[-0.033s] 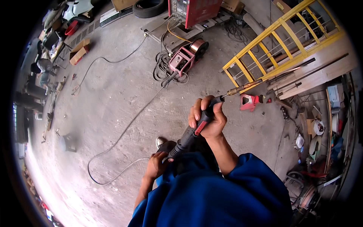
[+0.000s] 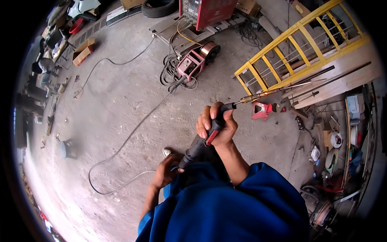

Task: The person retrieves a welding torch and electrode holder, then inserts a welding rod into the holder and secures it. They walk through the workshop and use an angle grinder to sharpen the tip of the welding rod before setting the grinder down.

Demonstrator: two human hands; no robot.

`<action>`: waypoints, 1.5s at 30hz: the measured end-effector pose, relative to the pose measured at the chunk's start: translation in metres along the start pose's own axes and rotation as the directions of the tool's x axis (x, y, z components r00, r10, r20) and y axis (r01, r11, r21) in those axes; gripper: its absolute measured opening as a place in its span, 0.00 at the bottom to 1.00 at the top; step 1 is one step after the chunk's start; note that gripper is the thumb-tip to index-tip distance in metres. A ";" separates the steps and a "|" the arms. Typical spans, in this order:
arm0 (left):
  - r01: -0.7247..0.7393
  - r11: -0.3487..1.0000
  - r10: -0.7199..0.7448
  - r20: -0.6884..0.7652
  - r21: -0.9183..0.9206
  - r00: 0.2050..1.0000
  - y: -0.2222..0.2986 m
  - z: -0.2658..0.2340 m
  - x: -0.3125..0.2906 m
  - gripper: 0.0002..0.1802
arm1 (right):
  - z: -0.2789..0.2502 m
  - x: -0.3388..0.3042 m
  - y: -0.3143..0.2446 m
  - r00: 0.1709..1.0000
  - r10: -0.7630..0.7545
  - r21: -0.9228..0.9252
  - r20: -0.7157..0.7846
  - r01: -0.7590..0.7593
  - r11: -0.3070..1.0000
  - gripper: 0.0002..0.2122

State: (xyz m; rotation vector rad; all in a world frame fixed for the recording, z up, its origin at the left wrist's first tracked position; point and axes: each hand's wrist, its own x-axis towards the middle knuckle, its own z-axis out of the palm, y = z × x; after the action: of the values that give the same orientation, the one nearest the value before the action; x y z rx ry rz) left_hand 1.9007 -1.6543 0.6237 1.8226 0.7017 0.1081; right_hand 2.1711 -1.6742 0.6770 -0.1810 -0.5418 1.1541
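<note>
My right hand (image 2: 218,126) is closed around the black handle of a welding torch (image 2: 196,148), beside its red trigger. Its brass-coloured nozzle (image 2: 249,98) points to the upper right, and a thin pale wire seems to run on from the tip. My left hand (image 2: 166,171) is wrapped round the rear end of the torch, near my body. A grey cable (image 2: 125,139) trails from there in a loop over the floor to a pink wire feeder (image 2: 190,64) with a copper-coloured wire spool (image 2: 210,50).
A red welding machine (image 2: 213,12) stands behind the feeder. At right, a yellow ladder-like frame (image 2: 300,26) lies by boards (image 2: 342,82), with a red jack stand (image 2: 261,110) before it. A small stool (image 2: 64,149) and an open carton (image 2: 84,51) stand at left.
The whole view has shifted slightly. My left hand sits a little further up the torch's rear end, hiding more of its ribbed part. My right hand keeps its grip.
</note>
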 end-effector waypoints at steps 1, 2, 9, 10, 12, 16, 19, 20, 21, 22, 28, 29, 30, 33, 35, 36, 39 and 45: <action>-0.026 0.984 0.029 0.015 -0.176 0.999 0.017 0.000 0.014 0.31 | -0.004 0.002 -0.004 0.996 0.035 0.091 0.084 -0.043 0.995 0.22; -0.060 0.979 0.082 0.109 -0.193 0.991 0.038 -0.005 0.027 0.39 | -0.005 0.002 -0.010 0.993 0.038 0.128 0.110 -0.052 0.990 0.21; 0.046 0.905 0.079 0.271 -0.424 0.959 0.101 -0.033 0.090 0.50 | 0.003 -0.005 0.000 0.967 0.013 0.310 0.253 -0.093 0.946 0.21; 0.012 0.965 0.061 0.268 -0.262 0.961 0.112 -0.028 0.094 0.48 | 0.004 -0.005 -0.001 0.965 0.017 0.274 0.263 -0.091 0.957 0.20; 0.026 0.920 0.074 0.238 -0.390 0.969 0.116 -0.019 0.090 0.47 | 0.005 -0.008 0.002 0.973 0.013 0.249 0.230 -0.072 0.966 0.20; -0.019 0.792 0.176 0.198 -0.610 0.964 0.065 0.013 0.087 0.48 | 0.013 -0.011 -0.001 0.985 0.117 0.097 0.123 -0.129 0.987 0.20; -0.013 0.803 0.111 0.128 -0.596 0.986 0.066 0.025 0.089 0.48 | 0.011 -0.012 -0.002 0.992 -0.030 -0.093 0.122 0.041 0.995 0.17; -0.021 0.825 0.092 0.098 -0.564 0.991 0.082 0.023 0.088 0.47 | 0.010 -0.016 -0.008 0.999 -0.023 -0.202 -0.040 0.015 0.979 0.17; -0.026 0.846 0.073 0.068 -0.533 0.995 0.098 0.021 0.086 0.47 | 0.010 -0.022 -0.017 0.979 -0.032 -0.301 -0.201 -0.030 0.953 0.16; -0.016 0.866 0.061 0.074 -0.501 0.995 0.124 0.013 0.086 0.45 | 0.009 -0.025 -0.029 0.963 -0.088 -0.394 -0.256 -0.021 0.919 0.15; -0.100 0.836 0.053 -0.102 -0.540 0.993 0.125 0.004 0.073 0.27 | 0.040 -0.054 -0.101 0.937 -0.275 -0.709 -0.218 0.042 0.704 0.14; -0.092 0.845 0.048 -0.097 -0.528 0.994 0.124 0.001 0.072 0.26 | 0.052 -0.056 -0.107 0.938 -0.291 -0.765 -0.188 0.046 0.643 0.14; -0.093 0.842 0.045 -0.103 -0.531 0.994 0.127 -0.001 0.069 0.26 | 0.059 -0.057 -0.109 0.937 -0.310 -0.796 -0.162 0.062 0.602 0.14; -0.117 0.851 0.062 -0.122 -0.513 0.991 0.128 -0.004 0.064 0.25 | 0.081 -0.054 -0.114 0.929 -0.346 -0.840 -0.135 0.079 0.538 0.13; -0.134 0.855 0.074 -0.138 -0.500 0.988 0.127 -0.005 0.061 0.24 | 0.089 -0.049 -0.116 0.924 -0.370 -0.864 -0.098 0.105 0.492 0.12; -0.142 0.855 0.078 -0.147 -0.499 0.986 0.128 -0.006 0.058 0.24 | 0.093 -0.047 -0.116 0.919 -0.381 -0.874 -0.100 0.102 0.475 0.11; -0.136 0.862 0.066 -0.158 -0.489 0.985 0.125 -0.006 0.052 0.24 | 0.098 -0.044 -0.118 0.912 -0.397 -0.883 -0.098 0.105 0.458 0.09; -0.151 0.861 0.071 -0.180 -0.485 0.981 0.122 -0.005 0.043 0.23 | 0.106 -0.040 -0.115 0.885 -0.452 -0.906 -0.117 0.091 0.412 0.11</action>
State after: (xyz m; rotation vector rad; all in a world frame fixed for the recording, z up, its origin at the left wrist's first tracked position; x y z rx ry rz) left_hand 1.9832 -1.6524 0.7228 1.3606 0.6060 0.4728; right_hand 2.2010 -1.7713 0.8020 -1.1699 -0.7866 0.3614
